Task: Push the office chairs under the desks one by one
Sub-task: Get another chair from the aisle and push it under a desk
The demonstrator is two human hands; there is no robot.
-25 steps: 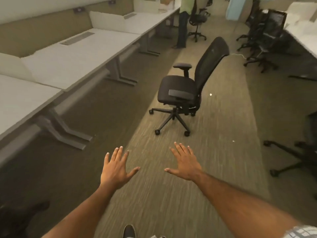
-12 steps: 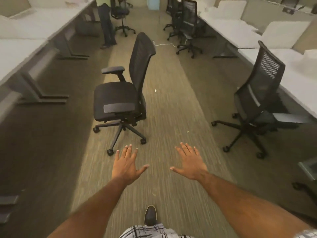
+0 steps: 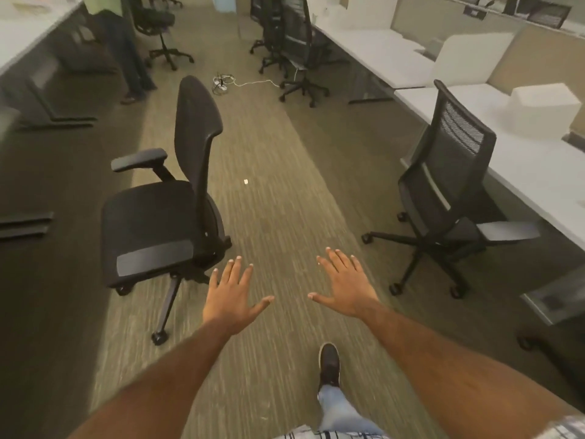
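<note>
Our left hand and right hand hover flat, fingers spread wide, holding nothing: likely readying a push. Left chair stands mid-aisle, well off the left tabletop. Right chair sits by the right tabletop edge, not pushed in.

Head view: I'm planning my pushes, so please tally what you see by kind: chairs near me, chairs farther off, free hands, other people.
Near office chairs, whole in view: 2
Far office chairs, plainly seen: 3; others may hide behind
Empty hands (left hand, right hand): 2
Standing person: 1
Total: 8
</note>
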